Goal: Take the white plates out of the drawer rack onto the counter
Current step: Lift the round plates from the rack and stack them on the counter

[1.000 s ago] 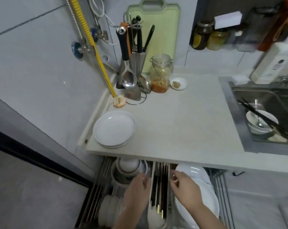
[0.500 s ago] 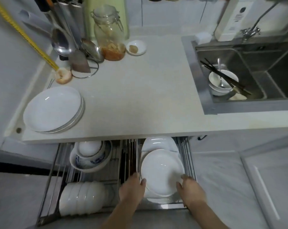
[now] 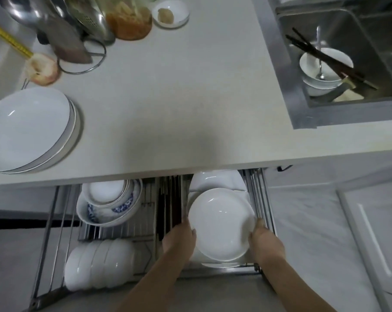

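Since a moment ago, both hands have closed in: left hand [image 3: 179,239] and right hand [image 3: 263,240] clamp fingers [image 3: 258,224] on the top white plate [image 3: 220,224], which could clip the bench [image 3: 168,109] edge overhead when raised.

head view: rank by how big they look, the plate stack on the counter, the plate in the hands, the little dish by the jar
1. plate stack on the counter, though nearness to the camera may flatter it
2. plate in the hands
3. little dish by the jar, clearly smallest

Two bare, sleeveless forearms [image 3: 159,273]
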A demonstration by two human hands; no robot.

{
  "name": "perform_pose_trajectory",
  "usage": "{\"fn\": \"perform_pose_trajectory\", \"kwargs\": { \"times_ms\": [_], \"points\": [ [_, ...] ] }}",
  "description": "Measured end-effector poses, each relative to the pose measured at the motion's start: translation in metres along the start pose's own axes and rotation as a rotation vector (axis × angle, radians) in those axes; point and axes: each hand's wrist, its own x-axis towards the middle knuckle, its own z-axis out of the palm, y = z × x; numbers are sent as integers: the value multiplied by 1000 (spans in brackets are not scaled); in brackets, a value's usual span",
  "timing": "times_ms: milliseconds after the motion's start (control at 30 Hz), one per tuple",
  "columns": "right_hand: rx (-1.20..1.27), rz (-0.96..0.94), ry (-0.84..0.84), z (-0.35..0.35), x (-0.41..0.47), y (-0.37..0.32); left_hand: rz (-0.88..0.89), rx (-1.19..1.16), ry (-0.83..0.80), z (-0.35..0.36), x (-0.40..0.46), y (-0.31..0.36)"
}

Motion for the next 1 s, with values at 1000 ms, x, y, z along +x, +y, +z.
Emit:
{"fn": "perform_pose_trajectory", "kwargs": {
  "times_ms": [1000],
  "points": [
    [203,-425,296,-105,-167,-86,102,-317,343,-177,-146,-88]
  ]
}}
